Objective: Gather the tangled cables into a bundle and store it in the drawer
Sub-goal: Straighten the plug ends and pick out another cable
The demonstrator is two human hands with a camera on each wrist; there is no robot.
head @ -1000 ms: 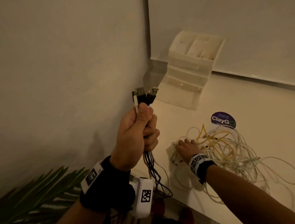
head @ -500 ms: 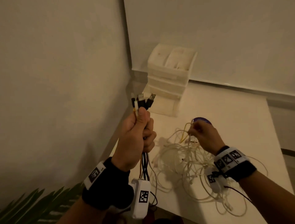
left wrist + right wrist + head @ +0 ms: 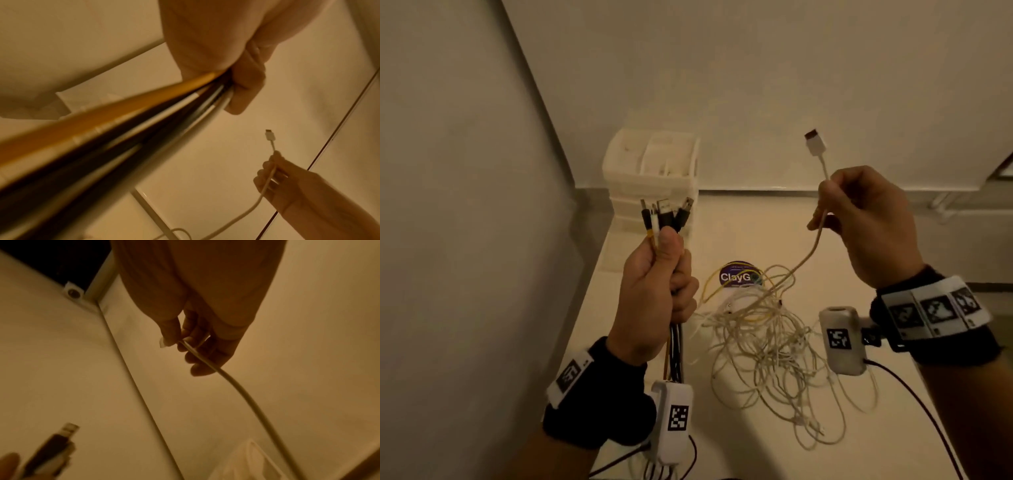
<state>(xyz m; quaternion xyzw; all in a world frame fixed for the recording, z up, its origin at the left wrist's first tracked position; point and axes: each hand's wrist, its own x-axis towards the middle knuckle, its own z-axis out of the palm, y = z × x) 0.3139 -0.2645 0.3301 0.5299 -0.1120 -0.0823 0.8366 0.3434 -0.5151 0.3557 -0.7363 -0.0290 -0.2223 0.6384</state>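
One more plug end lifted, the tangle not yet gathered.

On your bench (image 3: 825, 442), the drawer unit (image 3: 652, 178) stands at 12 o'clock and the limp, light, snag-prone cable tangle (image 3: 760, 337) lies at 3 o'clock of your left hand (image 3: 654, 294). That hand, upright, is fisted round the gathered cables (image 3: 666, 219), best held just below the stiff plugs. Your raised right hand (image 3: 866, 222) pinches the white cable (image 3: 815, 145) with its fingers.
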